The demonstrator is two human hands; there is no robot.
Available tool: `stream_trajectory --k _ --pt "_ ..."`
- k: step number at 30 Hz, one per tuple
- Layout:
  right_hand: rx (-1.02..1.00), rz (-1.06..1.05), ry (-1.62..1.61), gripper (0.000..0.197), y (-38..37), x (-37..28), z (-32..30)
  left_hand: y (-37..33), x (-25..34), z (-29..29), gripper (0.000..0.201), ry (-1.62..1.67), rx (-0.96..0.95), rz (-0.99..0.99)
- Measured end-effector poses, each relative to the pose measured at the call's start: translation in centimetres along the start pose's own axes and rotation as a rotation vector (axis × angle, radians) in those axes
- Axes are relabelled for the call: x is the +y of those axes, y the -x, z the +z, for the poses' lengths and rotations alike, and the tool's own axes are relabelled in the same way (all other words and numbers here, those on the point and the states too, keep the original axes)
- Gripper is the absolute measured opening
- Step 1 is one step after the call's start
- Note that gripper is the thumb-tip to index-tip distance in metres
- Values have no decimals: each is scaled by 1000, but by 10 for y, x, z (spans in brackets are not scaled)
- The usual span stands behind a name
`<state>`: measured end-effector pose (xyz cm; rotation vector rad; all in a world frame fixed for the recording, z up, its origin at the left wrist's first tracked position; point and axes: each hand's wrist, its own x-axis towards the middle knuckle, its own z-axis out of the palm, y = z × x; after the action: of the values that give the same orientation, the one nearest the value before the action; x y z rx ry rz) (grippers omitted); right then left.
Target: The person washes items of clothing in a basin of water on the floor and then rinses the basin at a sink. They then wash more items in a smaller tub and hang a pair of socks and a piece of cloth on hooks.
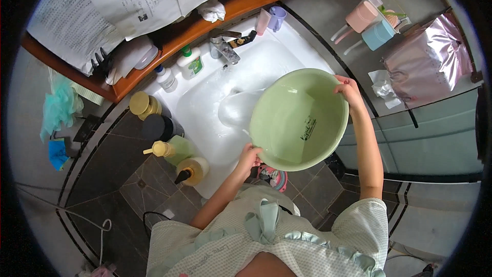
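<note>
A round pale green basin (287,107) is tilted over the right front part of the white sink (200,102), and its inside faces me. My left hand (249,158) grips the rim at the lower left. On the upper right, my right hand (350,92) has its fingers hooked over the same rim. A dark printed mark shows on the basin's inner wall. Behind it, at the back of the sink, stands a metal faucet (224,51); whether water runs from it I cannot make out.
Pump bottles (193,170) and jars line the sink's left side. A green-capped white bottle (189,63) stands by the faucet, with cups (277,18) at the back corner. Above runs a wooden shelf (241,7) with printed papers. Toothbrush cups (377,34) and a pink foil bag (428,61) hang right.
</note>
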<state>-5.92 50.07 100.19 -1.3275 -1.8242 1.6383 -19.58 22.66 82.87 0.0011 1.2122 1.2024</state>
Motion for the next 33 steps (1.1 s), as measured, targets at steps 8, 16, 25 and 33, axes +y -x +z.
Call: stream_trajectory --k 8,16,25,33 --pt "-10 -46 138 33 3 -44 26 -26 -9 5 15 61 -96 8" --pt "-29 -195 318 36 2 -95 64 -41 1 26 15 -107 -214 56" --pt "60 -460 648 39 35 -147 101 -27 28 67 18 -108 -258 66" --pt "92 -585 587 45 59 -163 100 -30 35 74 22 -89 -283 125"
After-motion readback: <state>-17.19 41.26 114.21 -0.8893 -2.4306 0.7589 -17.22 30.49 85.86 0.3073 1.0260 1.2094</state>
